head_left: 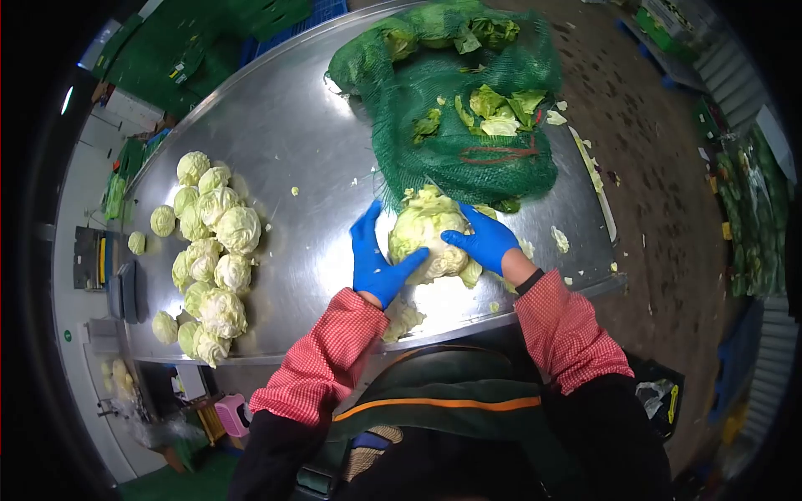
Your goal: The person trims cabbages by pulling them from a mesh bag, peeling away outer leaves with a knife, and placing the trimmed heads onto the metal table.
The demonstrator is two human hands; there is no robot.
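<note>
A pale green cabbage [430, 234] with ragged outer leaves sits on the metal table, between my two blue-gloved hands. My right hand [487, 240] grips its right side, thumb on the front and fingers behind. On the other side, my left hand [378, 259] is open, its fingers stretched along the left of the cabbage. Its thumb reaches over the lower left of the head. Just beyond the cabbage lies a green mesh sack [434, 171] with loose leaves [501, 108] on top. A few torn leaves [405, 321] lie near the table's front edge.
Several cabbages [219, 250] are grouped on the left of the metal table [309, 200]. Leaf scraps [560, 240] are scattered on the right. A pink stool-like object [232, 415] stands below the table at left. A dirty floor [643, 250] stretches along the right.
</note>
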